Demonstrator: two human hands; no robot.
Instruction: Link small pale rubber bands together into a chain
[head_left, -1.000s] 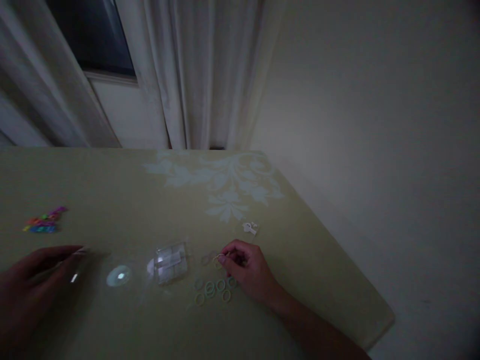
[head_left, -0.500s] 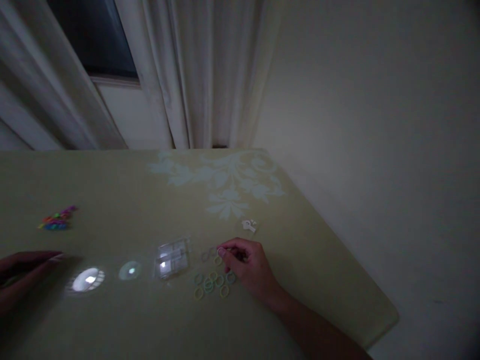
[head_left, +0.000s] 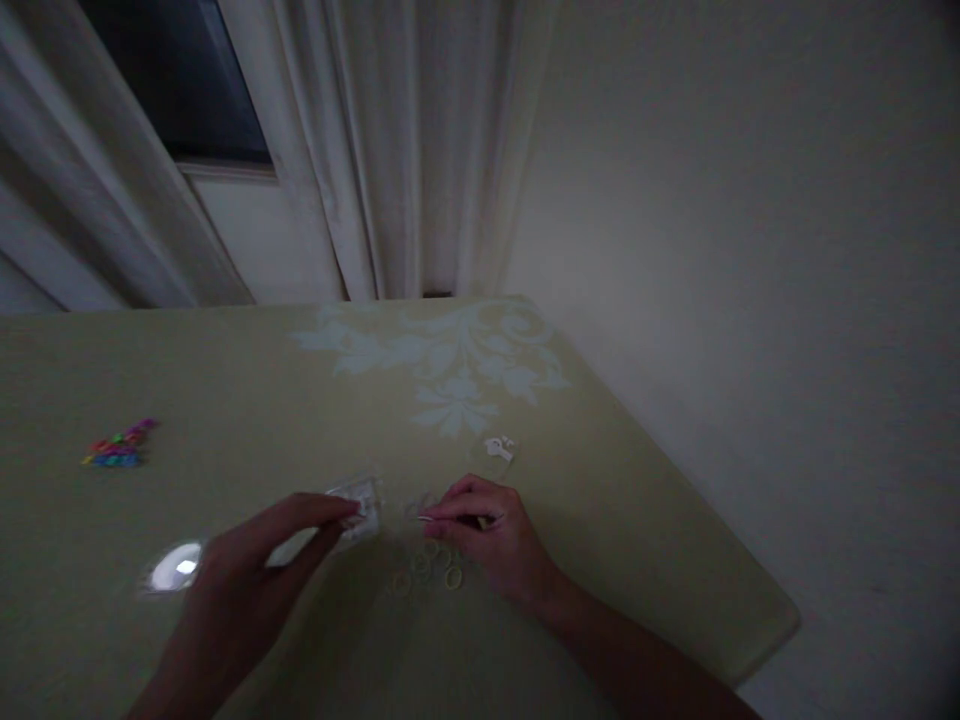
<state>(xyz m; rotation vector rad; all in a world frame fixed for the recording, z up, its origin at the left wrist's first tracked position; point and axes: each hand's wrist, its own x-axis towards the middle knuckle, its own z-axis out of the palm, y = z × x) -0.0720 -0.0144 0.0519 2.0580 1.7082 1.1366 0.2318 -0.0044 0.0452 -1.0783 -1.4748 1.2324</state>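
My right hand point(head_left: 487, 530) pinches what looks like a small pale ring point(head_left: 424, 518) between thumb and forefinger, seen nearly edge-on. Below it on the tabletop lies a loose group of thin pastel rings point(head_left: 453, 578), partly in shadow. My left hand point(head_left: 262, 560) reaches over a clear plastic box point(head_left: 367, 495) with small compartments. The left thumb and forefinger are closed at their tips above the box's middle. Whether they grip the box or some small thing over it is hidden.
Small bright-coloured pieces point(head_left: 120, 447) lie in a heap at the left of the table point(head_left: 225, 400). A white cut-out piece point(head_left: 498, 448) lies just beyond my right hand. Curtains point(head_left: 405, 150) hang behind, and a wall point(head_left: 712, 300) runs along the right.
My left hand has come in from the left edge to the clear box, its fingertips closing over it. My right hand has stayed nearly in place, its fingertips shifting slightly left and down.
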